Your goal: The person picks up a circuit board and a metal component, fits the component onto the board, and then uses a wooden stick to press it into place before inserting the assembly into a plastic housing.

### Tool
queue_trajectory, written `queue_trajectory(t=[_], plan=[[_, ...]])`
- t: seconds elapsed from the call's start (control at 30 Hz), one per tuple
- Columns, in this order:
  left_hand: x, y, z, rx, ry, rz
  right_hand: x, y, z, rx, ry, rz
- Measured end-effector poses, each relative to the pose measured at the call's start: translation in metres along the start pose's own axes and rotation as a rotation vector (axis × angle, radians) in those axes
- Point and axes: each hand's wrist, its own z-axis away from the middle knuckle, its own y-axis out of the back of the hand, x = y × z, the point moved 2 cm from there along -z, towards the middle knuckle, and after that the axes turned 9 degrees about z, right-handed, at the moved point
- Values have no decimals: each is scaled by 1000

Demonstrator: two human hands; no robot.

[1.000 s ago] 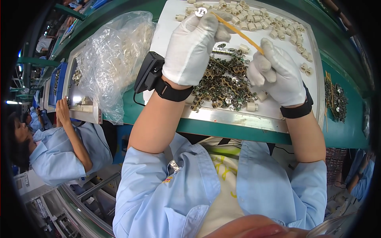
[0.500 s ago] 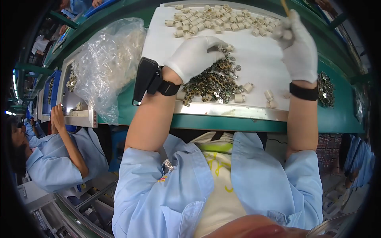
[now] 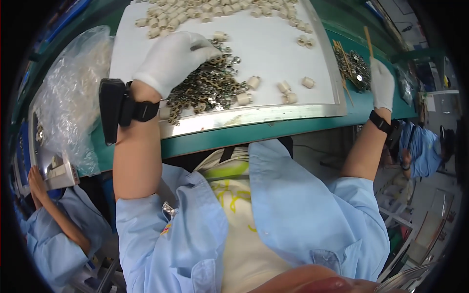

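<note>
My left hand (image 3: 176, 61), in a white glove, rests against the heap of small metal parts (image 3: 210, 85). Its fingertips pinch at the heap's upper edge, hiding whatever is between them. Off the tray to the right, my right hand (image 3: 382, 84), also gloved, is closed around a thin wooden stick (image 3: 368, 41) that points upward. Beside that hand lies a second heap of metal parts (image 3: 358, 73) with several more sticks (image 3: 340, 54) on it. Cream cylindrical pieces (image 3: 284, 88) are scattered right of the first heap; a cream piece (image 3: 220, 36) sits just beyond my left fingertips.
A white-surfaced tray (image 3: 273, 53) with a metal rim lies on the green bench (image 3: 234, 133). Many cream cylinders (image 3: 215, 10) cover its far side. To the left is a large clear plastic bag (image 3: 73, 93). A co-worker's hands (image 3: 36, 185) show at the far left.
My right hand has moved with its stick from above the tray to beyond its right side. The view has swung right; my left hand stays at the heap.
</note>
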Motion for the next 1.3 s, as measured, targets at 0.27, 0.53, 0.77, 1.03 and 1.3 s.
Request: queue_trajectory(t=[0.27, 0.53, 0.77, 1.03, 1.3], plan=[[3, -4, 0, 170, -167, 89, -15, -5, 9, 63, -38, 252], [24, 12, 4, 407, -112, 278, -159, -20, 20, -199, 533, -337], [13, 23, -3, 568, -222, 386, -283, -60, 40, -281, 1048, -307], [14, 24, -4, 574, -281, 359, -330, -92, 29, -507, 1030, 51], [0, 17, -13, 691, -275, 639, -282, -76, 21, -741, 520, -881]])
